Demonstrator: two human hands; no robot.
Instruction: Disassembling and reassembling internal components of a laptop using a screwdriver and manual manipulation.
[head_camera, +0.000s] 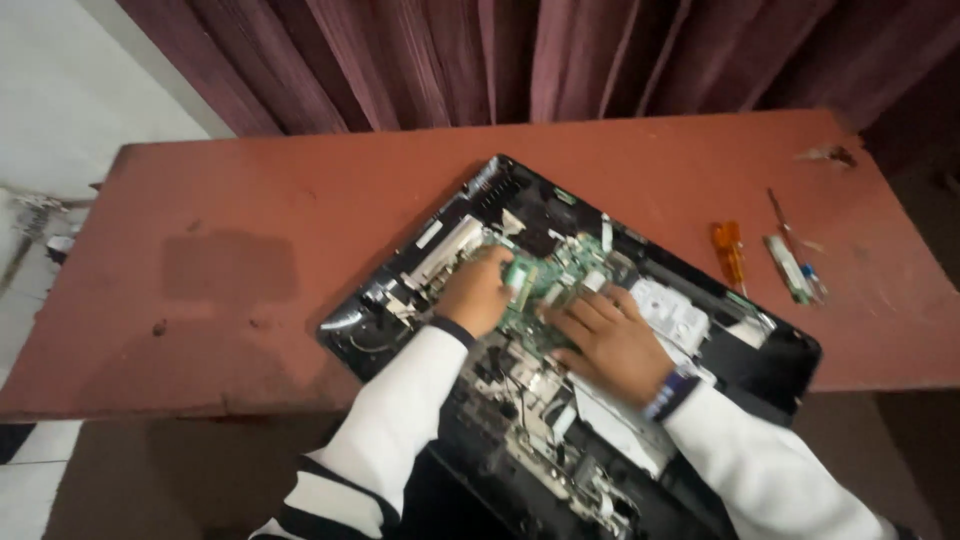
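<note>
An opened black laptop chassis (770, 350) lies at an angle across the front of a reddish-brown table (300, 210), its insides exposed. A green circuit board (560, 270) sits in its middle. My left hand (475, 292) rests on the board's left part, fingers curled around a small green module (519, 273). My right hand (605, 340) lies flat on the board just right of it, fingers spread and pointing left. Both arms wear white sleeves, and a dark band circles the right wrist.
An orange-handled screwdriver (730, 250) and a thin screwdriver (780, 215) lie on the table right of the laptop, beside a small green strip (790, 268). Dark red curtains (520, 60) hang behind the table. The laptop's near end overhangs the table's front edge.
</note>
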